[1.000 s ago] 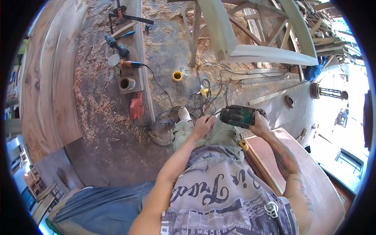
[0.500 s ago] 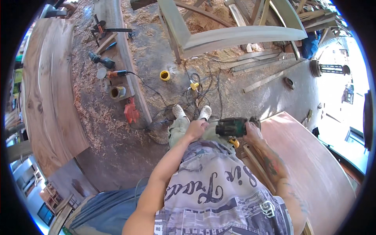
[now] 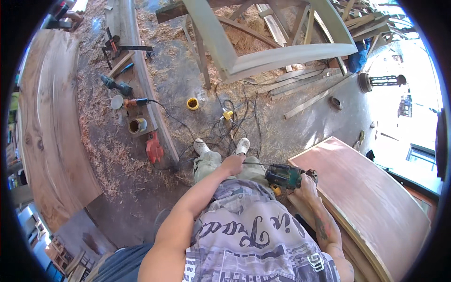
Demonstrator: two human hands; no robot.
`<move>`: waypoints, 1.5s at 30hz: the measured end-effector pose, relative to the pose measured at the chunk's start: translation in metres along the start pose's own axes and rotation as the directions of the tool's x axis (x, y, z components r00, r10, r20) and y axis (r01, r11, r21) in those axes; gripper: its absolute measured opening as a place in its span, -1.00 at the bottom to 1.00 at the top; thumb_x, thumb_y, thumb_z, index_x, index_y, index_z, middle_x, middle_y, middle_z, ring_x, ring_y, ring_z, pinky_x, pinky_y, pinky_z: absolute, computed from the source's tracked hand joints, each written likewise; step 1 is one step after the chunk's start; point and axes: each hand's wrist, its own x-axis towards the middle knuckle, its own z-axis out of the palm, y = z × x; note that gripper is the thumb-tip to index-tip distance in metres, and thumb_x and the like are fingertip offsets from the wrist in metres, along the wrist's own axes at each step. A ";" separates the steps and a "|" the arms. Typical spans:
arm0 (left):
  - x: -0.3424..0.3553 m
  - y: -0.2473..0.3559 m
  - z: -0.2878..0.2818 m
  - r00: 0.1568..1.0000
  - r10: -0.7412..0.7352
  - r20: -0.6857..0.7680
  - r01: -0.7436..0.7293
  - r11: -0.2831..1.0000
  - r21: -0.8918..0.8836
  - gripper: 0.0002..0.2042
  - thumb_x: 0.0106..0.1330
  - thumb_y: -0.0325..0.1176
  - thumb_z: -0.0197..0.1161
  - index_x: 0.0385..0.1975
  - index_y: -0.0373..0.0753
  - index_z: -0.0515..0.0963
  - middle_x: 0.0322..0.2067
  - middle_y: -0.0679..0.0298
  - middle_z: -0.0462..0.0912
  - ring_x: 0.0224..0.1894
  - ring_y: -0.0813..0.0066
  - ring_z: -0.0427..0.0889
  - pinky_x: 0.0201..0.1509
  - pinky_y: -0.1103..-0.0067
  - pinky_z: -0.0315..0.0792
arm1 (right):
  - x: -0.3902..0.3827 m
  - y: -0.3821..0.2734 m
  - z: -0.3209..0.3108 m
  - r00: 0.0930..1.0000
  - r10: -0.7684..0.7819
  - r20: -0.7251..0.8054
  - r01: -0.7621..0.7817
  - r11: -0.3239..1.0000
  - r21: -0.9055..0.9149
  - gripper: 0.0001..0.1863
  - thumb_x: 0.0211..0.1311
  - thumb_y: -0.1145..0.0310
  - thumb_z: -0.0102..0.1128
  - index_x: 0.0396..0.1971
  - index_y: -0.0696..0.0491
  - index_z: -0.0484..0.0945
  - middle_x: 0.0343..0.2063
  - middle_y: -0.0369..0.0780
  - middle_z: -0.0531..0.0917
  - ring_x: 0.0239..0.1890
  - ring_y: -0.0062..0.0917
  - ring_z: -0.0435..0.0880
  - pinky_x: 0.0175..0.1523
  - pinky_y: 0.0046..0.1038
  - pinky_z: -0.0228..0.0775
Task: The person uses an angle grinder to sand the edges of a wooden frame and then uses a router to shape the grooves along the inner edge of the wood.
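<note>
In front of my lap, my right hand [image 3: 307,187] grips a dark green and black corded power tool [image 3: 284,176] around its right end. The tool lies roughly sideways, and its exact kind cannot be made out. A thin dark cord [image 3: 256,163] runs from its left end to my left hand [image 3: 233,164]. My left hand is closed around the cord, in front of my left thigh. Just below the tool, a small yellow object [image 3: 276,190] shows in part at my hip.
A wooden panel [image 3: 361,192] stands close on my right. Ahead is a pale wooden frame [image 3: 291,58]; tangled cables [image 3: 230,123] lie before my feet. To the left are a long slab [image 3: 51,127], a plank [image 3: 155,103], an angle grinder [image 3: 129,102], a red tool [image 3: 153,148] and wood shavings.
My right hand and the power tool have moved right and slightly down, away from my left hand. A stretch of cord now shows between them. The whole view has shifted a little.
</note>
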 end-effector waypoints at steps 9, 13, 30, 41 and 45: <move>-0.045 -0.103 -0.127 0.812 -0.099 -0.575 -0.052 0.969 -0.240 -0.83 0.14 -0.52 0.14 -0.26 -0.22 0.52 -0.50 0.05 0.58 -0.37 -0.08 0.61 -0.30 0.18 0.43 | -0.042 -0.162 -0.080 0.985 -0.167 0.049 0.167 0.986 0.008 -0.52 -0.06 0.33 0.42 -0.12 0.18 0.48 -0.25 0.10 0.65 -0.12 0.07 0.63 -0.01 -0.04 0.47; -0.062 -0.069 -0.281 0.406 0.211 -0.889 -0.134 0.976 0.170 -0.79 0.42 -0.25 0.21 -0.22 -0.29 0.60 -0.31 -0.05 0.68 -0.26 -0.03 0.70 -0.22 0.21 0.56 | -0.037 -0.200 -0.095 0.952 -0.306 0.013 0.305 0.950 0.067 -0.52 -0.11 0.39 0.41 -0.13 0.14 0.47 -0.30 0.09 0.63 -0.21 0.06 0.64 -0.11 -0.07 0.48; -0.234 0.172 -0.606 0.081 0.772 -0.630 0.238 0.599 0.765 -0.20 0.28 0.41 0.09 -0.38 -0.46 0.66 -0.58 -0.03 0.66 -0.47 0.15 0.73 -0.29 0.28 0.64 | 0.013 -0.177 -0.088 0.948 -0.261 -0.184 0.268 0.963 0.019 -0.47 -0.18 0.51 0.38 -0.09 0.20 0.45 -0.29 0.05 0.63 -0.18 -0.07 0.65 -0.04 -0.17 0.50; -0.126 0.209 -0.670 0.337 0.859 -0.386 -0.004 0.411 0.911 -0.39 0.43 0.19 0.07 -0.47 -0.35 0.61 -0.56 0.08 0.65 -0.54 0.29 0.67 -0.48 0.37 0.56 | 0.056 -0.167 -0.073 0.993 0.019 -0.119 0.000 0.987 0.162 -0.45 -0.21 0.44 0.41 -0.11 0.24 0.47 -0.28 0.11 0.69 -0.19 0.01 0.71 -0.05 -0.10 0.54; -0.108 0.209 -0.716 0.495 0.694 -0.523 0.099 0.553 0.827 -0.41 0.44 0.19 0.05 -0.41 -0.33 0.64 -0.54 0.08 0.64 -0.46 0.21 0.68 -0.37 0.31 0.55 | 0.067 -0.163 -0.062 0.987 0.056 -0.149 -0.025 0.978 0.206 -0.48 -0.22 0.41 0.39 -0.15 0.23 0.47 -0.30 0.15 0.68 -0.13 0.09 0.65 0.03 -0.06 0.48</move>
